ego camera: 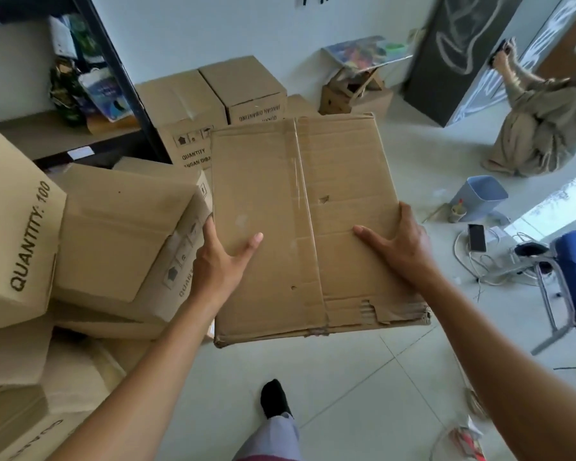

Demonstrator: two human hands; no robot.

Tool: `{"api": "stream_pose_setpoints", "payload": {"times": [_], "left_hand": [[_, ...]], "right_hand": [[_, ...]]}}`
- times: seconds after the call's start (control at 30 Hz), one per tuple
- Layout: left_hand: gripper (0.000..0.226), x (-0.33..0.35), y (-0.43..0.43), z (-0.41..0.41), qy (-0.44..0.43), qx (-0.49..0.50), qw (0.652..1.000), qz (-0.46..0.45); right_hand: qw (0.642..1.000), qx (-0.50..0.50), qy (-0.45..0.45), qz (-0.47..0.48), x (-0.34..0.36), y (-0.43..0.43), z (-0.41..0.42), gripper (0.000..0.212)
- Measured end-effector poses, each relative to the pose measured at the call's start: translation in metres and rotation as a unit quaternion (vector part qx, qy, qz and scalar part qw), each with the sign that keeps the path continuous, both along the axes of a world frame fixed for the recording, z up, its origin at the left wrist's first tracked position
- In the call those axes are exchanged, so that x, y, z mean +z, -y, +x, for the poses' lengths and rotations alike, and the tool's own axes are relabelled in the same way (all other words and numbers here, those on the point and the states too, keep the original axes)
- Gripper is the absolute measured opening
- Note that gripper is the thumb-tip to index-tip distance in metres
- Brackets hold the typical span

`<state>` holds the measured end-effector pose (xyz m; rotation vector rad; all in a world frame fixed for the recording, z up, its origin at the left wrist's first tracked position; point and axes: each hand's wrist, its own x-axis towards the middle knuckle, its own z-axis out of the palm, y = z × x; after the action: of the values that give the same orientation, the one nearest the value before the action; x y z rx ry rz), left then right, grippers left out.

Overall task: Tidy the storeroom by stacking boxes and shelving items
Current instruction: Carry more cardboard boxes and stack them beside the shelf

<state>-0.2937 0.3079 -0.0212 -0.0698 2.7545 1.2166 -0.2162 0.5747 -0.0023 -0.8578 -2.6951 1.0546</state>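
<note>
A worn, taped cardboard box [300,207] hangs in the air in front of me, its top face toward the camera. My left hand [222,257] grips its left side, thumb on top and fingers round the edge. My right hand [398,242] grips the right side the same way. A pile of printed cardboard boxes [120,234] lies tumbled just to the left of the held box. More boxes [213,101] stand behind it against the wall. A black metal shelf unit [80,128] with bags on it stands at the far left.
A person [542,124] crouches at the far right by a dark panel. On the tiled floor at right are a blue bin [479,197], a phone [477,237] with cables, and a blue chair [572,281]. My foot [275,399] stands on the open floor below the box.
</note>
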Motion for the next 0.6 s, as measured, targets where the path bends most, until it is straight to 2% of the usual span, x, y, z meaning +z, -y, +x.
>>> {"api": "stream_pose_setpoints", "payload": {"times": [0.13,0.6], "left_hand": [[0.101,0.003,-0.026,-0.06,-0.005,-0.003,1.0,0.029],[0.098,0.001,-0.188,-0.243,-0.006,0.021,0.999,-0.033]], "right_hand": [[1.0,0.002,-0.014,-0.017,0.003,-0.028,-0.059,0.089],[0.999,0.013,-0.013,-0.049,-0.035,-0.19,-0.258,0.085]]}}
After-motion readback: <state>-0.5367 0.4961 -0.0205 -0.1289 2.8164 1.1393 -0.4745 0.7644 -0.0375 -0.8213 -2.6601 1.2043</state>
